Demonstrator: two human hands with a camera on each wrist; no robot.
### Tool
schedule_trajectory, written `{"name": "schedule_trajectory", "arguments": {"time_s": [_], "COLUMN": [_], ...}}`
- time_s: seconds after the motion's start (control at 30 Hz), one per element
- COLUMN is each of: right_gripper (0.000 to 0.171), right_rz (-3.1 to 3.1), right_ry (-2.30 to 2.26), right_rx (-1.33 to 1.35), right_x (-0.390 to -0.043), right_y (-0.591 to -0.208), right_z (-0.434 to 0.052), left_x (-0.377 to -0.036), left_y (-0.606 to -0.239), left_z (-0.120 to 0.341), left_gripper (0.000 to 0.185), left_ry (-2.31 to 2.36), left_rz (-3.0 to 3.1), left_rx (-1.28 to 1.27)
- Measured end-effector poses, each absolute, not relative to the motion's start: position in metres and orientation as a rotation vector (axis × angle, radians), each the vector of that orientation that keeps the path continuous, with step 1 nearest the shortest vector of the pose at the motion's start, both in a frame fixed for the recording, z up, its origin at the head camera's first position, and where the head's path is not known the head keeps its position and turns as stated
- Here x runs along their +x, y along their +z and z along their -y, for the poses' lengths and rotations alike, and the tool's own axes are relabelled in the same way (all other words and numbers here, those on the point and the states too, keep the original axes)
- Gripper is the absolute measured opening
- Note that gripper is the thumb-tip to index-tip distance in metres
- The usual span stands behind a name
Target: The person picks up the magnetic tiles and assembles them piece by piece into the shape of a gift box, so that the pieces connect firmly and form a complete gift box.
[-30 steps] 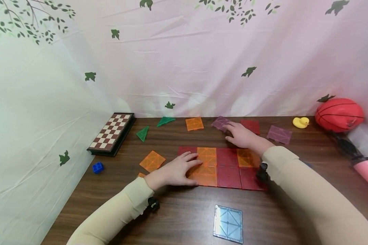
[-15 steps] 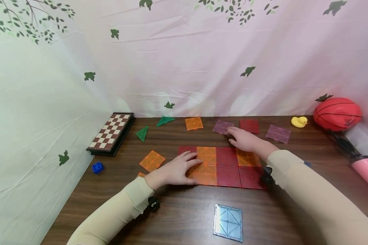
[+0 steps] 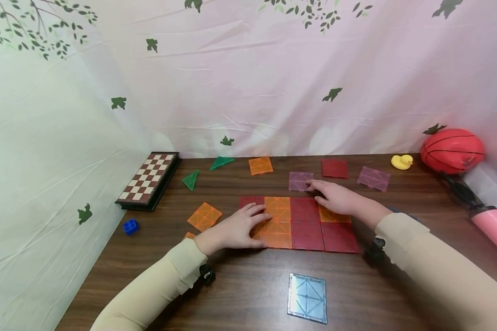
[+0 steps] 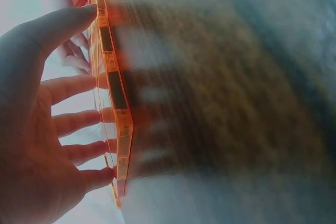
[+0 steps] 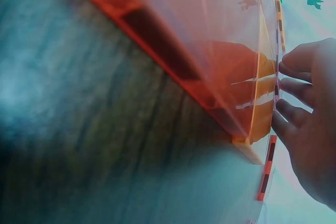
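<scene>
A flat mat of red and orange square tiles (image 3: 306,234) lies mid-table in two rows. My left hand (image 3: 257,218) rests flat on its orange tiles (image 3: 278,208) at the left end, fingers spread. In the left wrist view the left hand (image 4: 47,129) lies against the orange tile edge (image 4: 113,103). My right hand (image 3: 319,191) reaches over the mat's far edge, straight fingertips touching a purple square tile (image 3: 299,180) just behind the mat. The right wrist view shows the right hand (image 5: 310,124) beside the red and orange tiles (image 5: 210,66).
Loose pieces: an orange tile (image 3: 260,165), a red tile (image 3: 334,168), another purple tile (image 3: 372,178), two green triangles (image 3: 192,179), an orange tile (image 3: 205,216), a silvery tile (image 3: 307,299). Chessboard (image 3: 149,179) and blue brick (image 3: 131,226) left; duck (image 3: 401,161), basketball (image 3: 451,150), pink pump (image 3: 494,230) right.
My right hand has drawn the purple tile from the back of the table toward the mat's far edge. The left hand has stayed on the orange tiles.
</scene>
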State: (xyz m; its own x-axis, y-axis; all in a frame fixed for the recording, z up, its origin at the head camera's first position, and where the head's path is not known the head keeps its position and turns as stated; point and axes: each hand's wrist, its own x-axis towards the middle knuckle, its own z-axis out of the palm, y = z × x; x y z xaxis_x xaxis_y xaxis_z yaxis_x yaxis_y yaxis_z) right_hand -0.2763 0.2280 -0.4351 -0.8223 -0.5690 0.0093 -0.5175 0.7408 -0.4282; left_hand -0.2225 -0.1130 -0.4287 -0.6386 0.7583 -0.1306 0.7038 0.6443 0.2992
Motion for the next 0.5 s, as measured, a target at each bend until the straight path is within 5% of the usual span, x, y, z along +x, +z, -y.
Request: {"name": "schedule_trajectory", "arguments": {"time_s": [0.2,0.5], "right_gripper": [0.051,0.027], "right_rz": [-2.812,-2.797], "right_ry": [-0.641,-0.669], "right_rx": [-0.883,-0.910], "right_x": [-0.2711,-0.2677], "right_y": [-0.4350,-0.4364], "right_z": [-0.2313,-0.2328], "left_x": [-0.2236,-0.2231], "left_y": [-0.4307,-0.4306], "left_z": [0.1131,0.1129], "left_gripper": [0.077,0.079], "left_ry": [0.325,0.299], "left_rz": [-2.627,-2.632], "left_rx": [1.186,1.167]}}
